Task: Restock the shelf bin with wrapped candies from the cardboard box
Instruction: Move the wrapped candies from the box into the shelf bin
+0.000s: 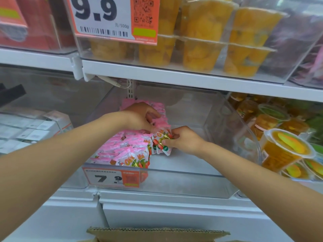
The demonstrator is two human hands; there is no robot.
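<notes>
In shelf bin (201,172), both hands grip wrapped candies (129,149).

One left hand (139,116), one right hand (185,140), one shelf bin (192,173), one cardboard box (157,233) and two price tags (111,18) (111,177) are showing; wrapped candies (129,149) around the fingers (152,113) are defying counting.

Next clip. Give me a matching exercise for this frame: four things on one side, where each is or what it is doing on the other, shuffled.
1 left hand
2 right hand
3 cardboard box
4 shelf bin

A at the bottom edge of view
B pinches candy packets, printed fronts showing
C carries the 7.9 price tag
D grips pink packets farther back

Pairs: 1-D, 2-B, 3-A, 4-C
</notes>
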